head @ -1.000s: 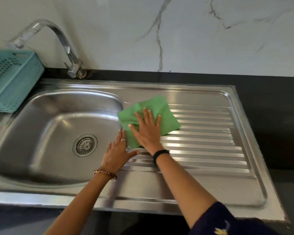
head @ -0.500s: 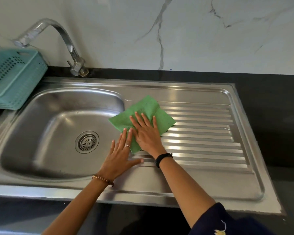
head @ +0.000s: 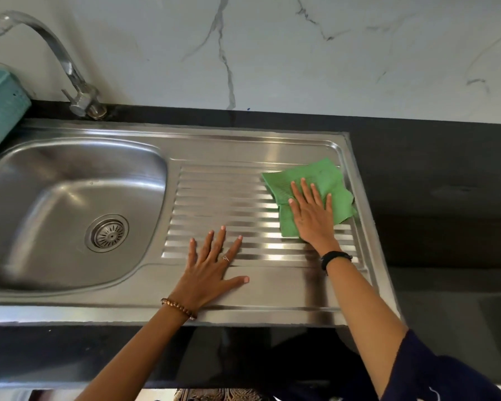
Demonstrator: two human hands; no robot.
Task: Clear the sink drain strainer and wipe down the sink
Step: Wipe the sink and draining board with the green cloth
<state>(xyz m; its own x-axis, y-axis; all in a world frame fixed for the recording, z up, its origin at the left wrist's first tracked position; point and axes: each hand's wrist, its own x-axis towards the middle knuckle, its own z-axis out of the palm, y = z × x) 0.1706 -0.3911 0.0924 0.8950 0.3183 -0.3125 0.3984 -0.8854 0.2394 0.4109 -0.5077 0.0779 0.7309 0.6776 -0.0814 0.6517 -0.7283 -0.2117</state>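
Wiping far-right corner of drainboard [head: 229, 198] w/ green cloth [head: 324, 180] pinned under flat right hand [head: 313, 218], fingers straight, not clenched; left hand [head: 209, 270] splayed flat near front rim, prob. bracing; strainer [head: 109, 233] in basin at left, looks clear.

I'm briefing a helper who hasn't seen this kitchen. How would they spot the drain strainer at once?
Start at the stainless steel sink set in the black counter, and look into its bowl left of the ribbed drainboard. On the bowl's floor sits the round metal drain strainer. It is the only circular, slotted piece there, well left of both hands.
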